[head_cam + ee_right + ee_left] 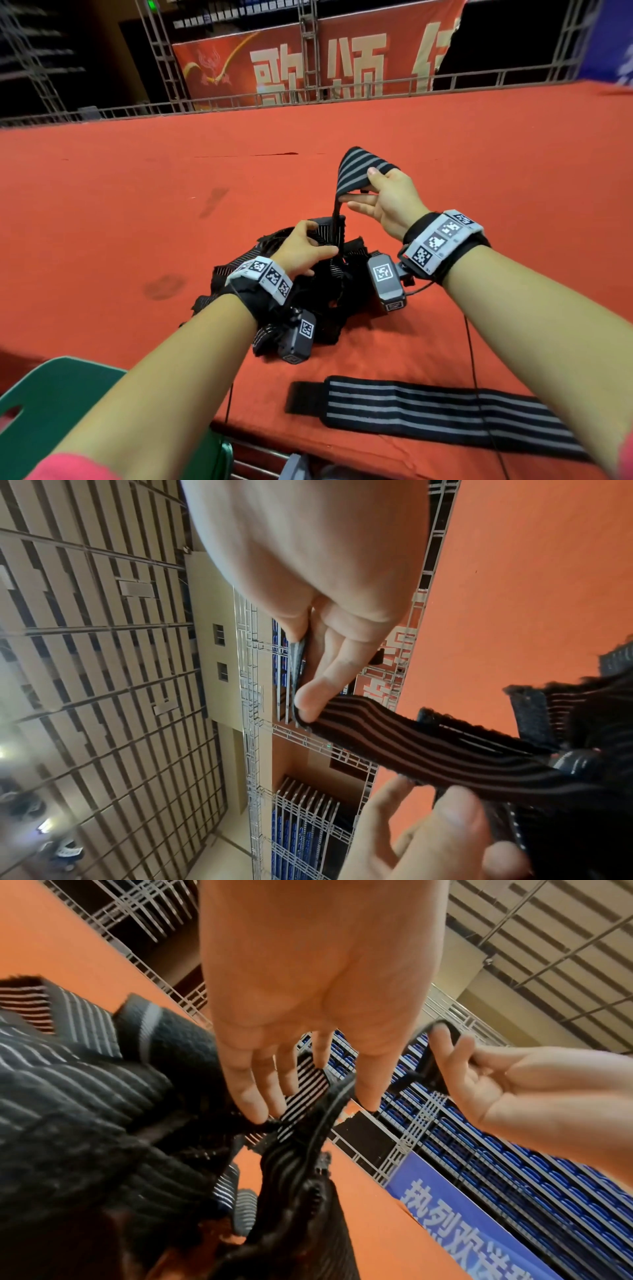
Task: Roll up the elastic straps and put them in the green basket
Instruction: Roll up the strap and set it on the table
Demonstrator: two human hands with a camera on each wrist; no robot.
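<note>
A heap of black elastic straps (329,308) with grey stripes lies mid-table on the red cloth. My right hand (371,178) pinches the end of one elastic strap (356,164) between thumb and fingers and holds it above the heap; the strap runs taut down into the heap. In the right wrist view the right hand (304,691) grips the folded end of that strap (428,748). My left hand (315,240) rests on the heap with fairly straight fingers (253,1096), the thumb beside the raised strap. The green basket (61,394) is at the lower left, below the table edge.
Another striped strap (445,407) lies flat along the table's near edge at the right. A thin black cable (471,359) hangs across it. A metal railing (239,102) borders the table's far side. Red cloth (137,205) stretches left of the heap.
</note>
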